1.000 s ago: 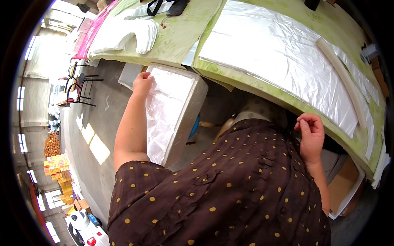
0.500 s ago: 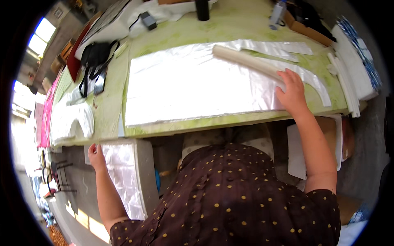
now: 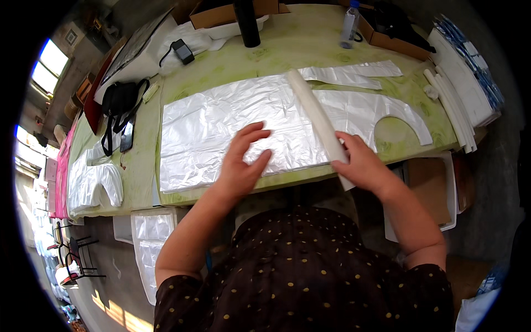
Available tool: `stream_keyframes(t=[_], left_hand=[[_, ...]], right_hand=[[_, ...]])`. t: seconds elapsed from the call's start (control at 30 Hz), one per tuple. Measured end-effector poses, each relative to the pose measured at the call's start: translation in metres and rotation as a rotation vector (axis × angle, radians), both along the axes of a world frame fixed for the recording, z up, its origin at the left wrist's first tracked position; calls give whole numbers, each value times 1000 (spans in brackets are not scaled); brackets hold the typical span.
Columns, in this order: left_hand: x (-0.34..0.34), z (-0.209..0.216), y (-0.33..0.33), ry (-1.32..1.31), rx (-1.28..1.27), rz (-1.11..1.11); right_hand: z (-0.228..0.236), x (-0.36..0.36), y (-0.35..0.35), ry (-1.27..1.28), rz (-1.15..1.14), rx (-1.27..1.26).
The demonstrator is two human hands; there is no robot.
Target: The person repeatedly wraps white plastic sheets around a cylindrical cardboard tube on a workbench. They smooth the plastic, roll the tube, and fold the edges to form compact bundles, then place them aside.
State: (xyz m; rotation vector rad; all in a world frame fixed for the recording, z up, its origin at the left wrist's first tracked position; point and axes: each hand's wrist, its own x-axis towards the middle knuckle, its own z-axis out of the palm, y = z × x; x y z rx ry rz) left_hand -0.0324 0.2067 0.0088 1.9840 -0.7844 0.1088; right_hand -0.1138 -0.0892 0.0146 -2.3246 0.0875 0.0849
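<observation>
A white, shiny plastic sheet, cut like an apron [image 3: 221,122], lies flat and slightly creased on the table. Across it, near the curved cut-outs, rests a long pale tube [image 3: 311,108]. My right hand [image 3: 362,163] grips the tube's near end, thumb on one side and fingers on the other, close to the table's front edge. That end sticks out a little past the edge. Over the middle of the sheet is my left hand [image 3: 243,160], fingers spread and curved, holding nothing. Whether it touches the plastic I cannot tell.
The table has a green patterned cover [image 3: 310,36]. At the left lie a black bag [image 3: 120,98], a phone [image 3: 126,136] and folded white plastic [image 3: 97,180]. A black bottle [image 3: 247,25] and a clear bottle [image 3: 349,25] stand at the back. White rolls [image 3: 451,105] lie at the right.
My left hand has come up from beside the table to over the sheet. The tube has swung from lying slantwise to pointing more toward me, with my right hand now closed on its near end.
</observation>
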Motion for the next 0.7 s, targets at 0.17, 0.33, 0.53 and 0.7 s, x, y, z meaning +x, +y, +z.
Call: stream_keyframes(t=[0.17, 0.33, 0.53, 0.7], left_hand=[[14, -25, -94, -97, 323, -253], [3, -26, -87, -255, 470, -205], [18, 6, -151, -159, 339, -329], [32, -1, -199, 1, 766, -390]], right_hand=[[-34, -26, 40, -241, -11, 125], [-46, -51, 14, -195, -282, 191], [-55, -37, 6, -187, -107, 467], [-59, -58, 9, -145, -249, 542]])
